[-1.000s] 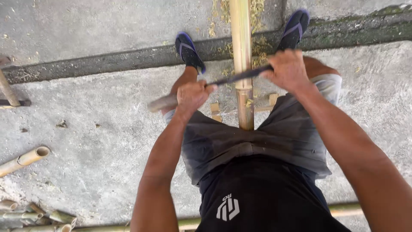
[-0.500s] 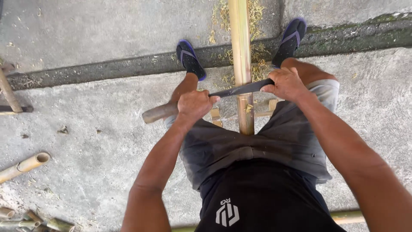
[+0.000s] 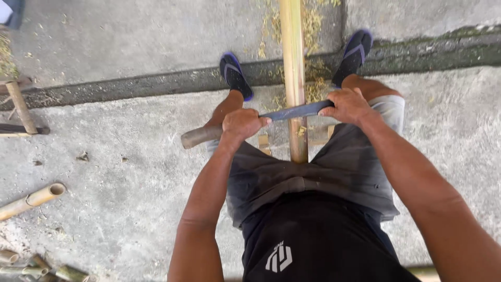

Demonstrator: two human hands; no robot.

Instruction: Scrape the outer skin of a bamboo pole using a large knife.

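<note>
Head view: both hands' fingers (image 3: 250,121) curled around blade (image 3: 297,111) ends, across bamboo pole (image 3: 293,78).

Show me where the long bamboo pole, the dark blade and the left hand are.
long yellow bamboo pole (image 3: 292,62), head view, upper shaft.
dark curved metal blade (image 3: 297,111), head view, middle of blade.
left hand (image 3: 242,125), head view, knuckles.

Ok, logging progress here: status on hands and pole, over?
Left hand gripping knife handle, right hand on blade end. Blade across bamboo pole. Nothing obstructing.
</note>
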